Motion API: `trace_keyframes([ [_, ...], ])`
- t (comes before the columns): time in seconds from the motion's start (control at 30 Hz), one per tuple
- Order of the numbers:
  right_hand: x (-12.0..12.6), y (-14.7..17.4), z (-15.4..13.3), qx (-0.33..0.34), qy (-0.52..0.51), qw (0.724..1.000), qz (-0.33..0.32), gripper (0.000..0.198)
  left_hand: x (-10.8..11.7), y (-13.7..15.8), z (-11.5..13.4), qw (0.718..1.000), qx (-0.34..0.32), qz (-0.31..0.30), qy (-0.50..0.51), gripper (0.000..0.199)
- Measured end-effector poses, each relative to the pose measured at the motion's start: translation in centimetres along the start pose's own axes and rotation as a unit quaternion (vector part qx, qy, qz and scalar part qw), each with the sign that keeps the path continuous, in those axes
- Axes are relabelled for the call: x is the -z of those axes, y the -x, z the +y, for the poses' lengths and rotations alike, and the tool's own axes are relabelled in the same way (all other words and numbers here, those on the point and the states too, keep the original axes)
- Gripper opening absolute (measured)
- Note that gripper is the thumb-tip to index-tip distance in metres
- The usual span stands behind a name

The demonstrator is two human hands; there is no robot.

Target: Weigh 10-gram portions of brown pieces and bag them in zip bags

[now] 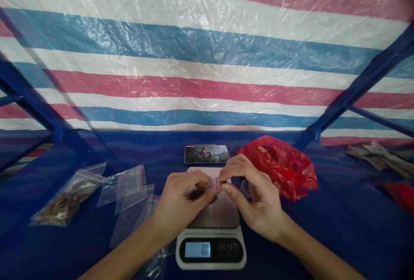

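Observation:
A small clear zip-lock bag (216, 184) with a red line at its mouth is held above the kitchen scale (215, 217). My left hand (183, 198) is closed on it, and dark brown contents show partly behind the fingers. At the mouth of the bag, my right hand (254, 194) pinches a small brown piece (224, 182) between thumb and fingertips; its kind is too small to tell. The scale's display (198, 250) reads 0.0.
On the left lie a filled zip-lock bag of brown pieces (63, 204) and several flat clear bags (129, 185). Behind the scale a phone (207, 154) plays a video. A red plastic bag (291, 172) with dark contents stands right. Blue frame bars (355, 84) flank a striped sheet (207, 69).

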State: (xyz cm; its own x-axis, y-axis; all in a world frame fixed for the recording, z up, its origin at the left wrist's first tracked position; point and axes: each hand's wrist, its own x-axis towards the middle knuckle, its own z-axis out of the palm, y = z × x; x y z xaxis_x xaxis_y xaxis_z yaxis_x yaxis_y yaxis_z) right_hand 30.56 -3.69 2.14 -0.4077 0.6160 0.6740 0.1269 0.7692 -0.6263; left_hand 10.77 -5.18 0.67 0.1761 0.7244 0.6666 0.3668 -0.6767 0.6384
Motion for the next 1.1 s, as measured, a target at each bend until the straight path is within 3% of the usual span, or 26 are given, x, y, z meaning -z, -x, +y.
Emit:
trace_keyframes([
  [0.23, 0.6, 0.1, 0.2, -0.059, 0.030, 0.998, -0.009, 0.011, 0.2, -0.1, -0.7, 0.994, -0.086, -0.006, -0.063, 0.002],
  [0.4, 0.7, 0.2, 0.8, -0.062, 0.070, 0.995, -0.025, 0.011, 0.3, 0.4, -1.2, 0.979, -0.143, -0.025, -0.144, 0.012],
  [0.7, 0.2, -0.4, 1.2, -0.081, 0.061, 0.993, -0.064, 0.011, 0.3, 0.7, -1.5, 0.962, -0.171, 0.014, -0.211, 0.015],
  [1.1, 0.5, -0.6, 1.4, -0.057, 0.028, 0.996, -0.068, 0.002, -0.1, 0.7, -1.0, 0.983, -0.119, 0.042, -0.132, 0.013],
])
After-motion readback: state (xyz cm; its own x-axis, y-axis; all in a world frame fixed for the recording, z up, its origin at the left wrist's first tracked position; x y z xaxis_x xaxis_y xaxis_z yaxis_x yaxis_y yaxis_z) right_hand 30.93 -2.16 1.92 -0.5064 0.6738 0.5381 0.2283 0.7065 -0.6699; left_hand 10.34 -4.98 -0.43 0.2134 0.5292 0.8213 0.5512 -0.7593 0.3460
